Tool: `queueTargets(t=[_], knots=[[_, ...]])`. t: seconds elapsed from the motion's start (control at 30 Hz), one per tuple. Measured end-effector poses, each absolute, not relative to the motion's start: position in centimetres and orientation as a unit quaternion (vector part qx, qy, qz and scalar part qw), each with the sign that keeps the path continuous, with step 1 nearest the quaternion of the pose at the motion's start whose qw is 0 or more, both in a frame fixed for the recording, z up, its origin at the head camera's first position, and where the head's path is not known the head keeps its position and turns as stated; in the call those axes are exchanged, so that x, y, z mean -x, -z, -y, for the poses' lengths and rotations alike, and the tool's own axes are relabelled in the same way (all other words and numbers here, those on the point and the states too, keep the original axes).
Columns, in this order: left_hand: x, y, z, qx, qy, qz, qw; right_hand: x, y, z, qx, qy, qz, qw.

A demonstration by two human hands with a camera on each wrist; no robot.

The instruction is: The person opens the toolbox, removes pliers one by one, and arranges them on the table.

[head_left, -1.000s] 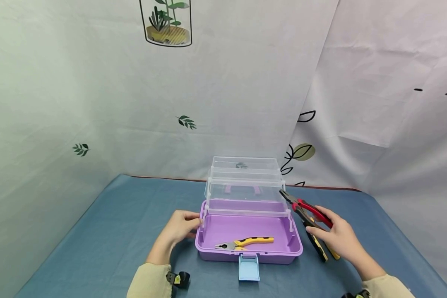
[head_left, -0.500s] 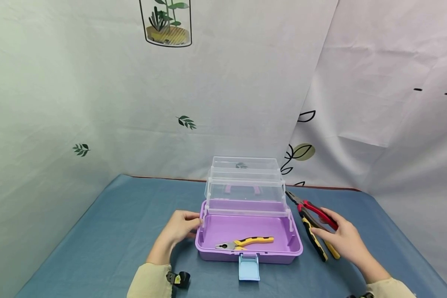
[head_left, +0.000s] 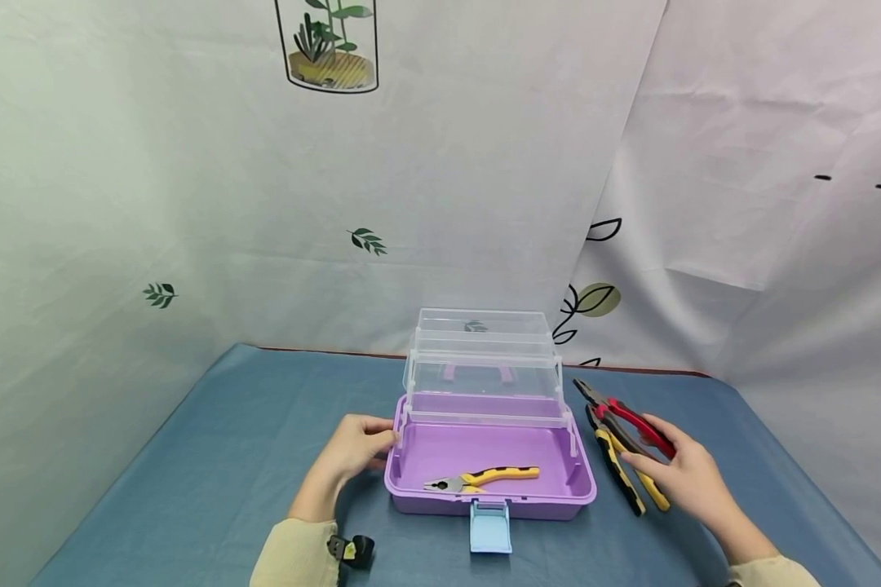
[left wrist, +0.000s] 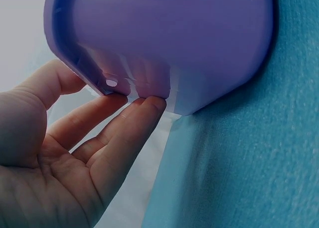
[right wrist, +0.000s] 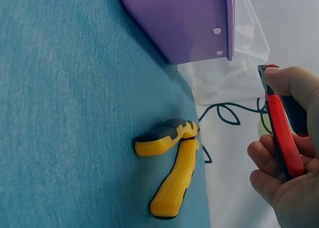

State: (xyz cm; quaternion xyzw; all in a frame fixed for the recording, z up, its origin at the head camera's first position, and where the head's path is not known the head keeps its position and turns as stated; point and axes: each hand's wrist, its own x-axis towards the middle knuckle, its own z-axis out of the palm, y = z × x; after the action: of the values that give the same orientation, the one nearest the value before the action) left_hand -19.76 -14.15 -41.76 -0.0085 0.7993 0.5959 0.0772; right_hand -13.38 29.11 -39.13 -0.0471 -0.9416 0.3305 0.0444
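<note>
Because a steel nose and two coated grips make up the red-handled pliers (head_left: 635, 420), I expect them to feel dense for their length, stiff along each arm yet free to swing at the pivot. My right hand (head_left: 679, 473) pinches them by the handles, thumb on one side and fingers on the other, nose pointing away from me. They are to the right of the purple box (head_left: 440, 503), raised above the blue cloth (head_left: 227, 489). The handles are probably the best place to hold: the coating looks grippy, and squeezing both should keep them from splaying.

My left hand (head_left: 352, 448) pinches the box's left edge, two fingertips against the outer wall; the thumb's tip is hidden behind the rim. That thin plastic seems light and likely to slide if knocked, so a steadying hold there makes sense. The clear tiers (head_left: 484, 420) folded up at the back look most fragile; a hard nose could scratch them.

As for room, yellow-and-black pliers (head_left: 613, 465) lie on the cloth between the box and my right hand, handles spread, so a low sideways path would likely snag. Inside the box, the yellow-handled pliers (head_left: 501, 473) lie near the front wall, with purple floor showing behind them. Beyond the cloth's far edge rises a patterned sheet (head_left: 470, 179).
</note>
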Motion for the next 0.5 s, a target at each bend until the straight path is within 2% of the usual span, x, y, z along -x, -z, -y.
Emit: queueTargets(t=[0.5], knots=[[19.69,41.80,14.20,0.008,-0.596,-0.799,0.078,13.25,39.75,-30.09,0.063,-0.316,0.945,0.051]])
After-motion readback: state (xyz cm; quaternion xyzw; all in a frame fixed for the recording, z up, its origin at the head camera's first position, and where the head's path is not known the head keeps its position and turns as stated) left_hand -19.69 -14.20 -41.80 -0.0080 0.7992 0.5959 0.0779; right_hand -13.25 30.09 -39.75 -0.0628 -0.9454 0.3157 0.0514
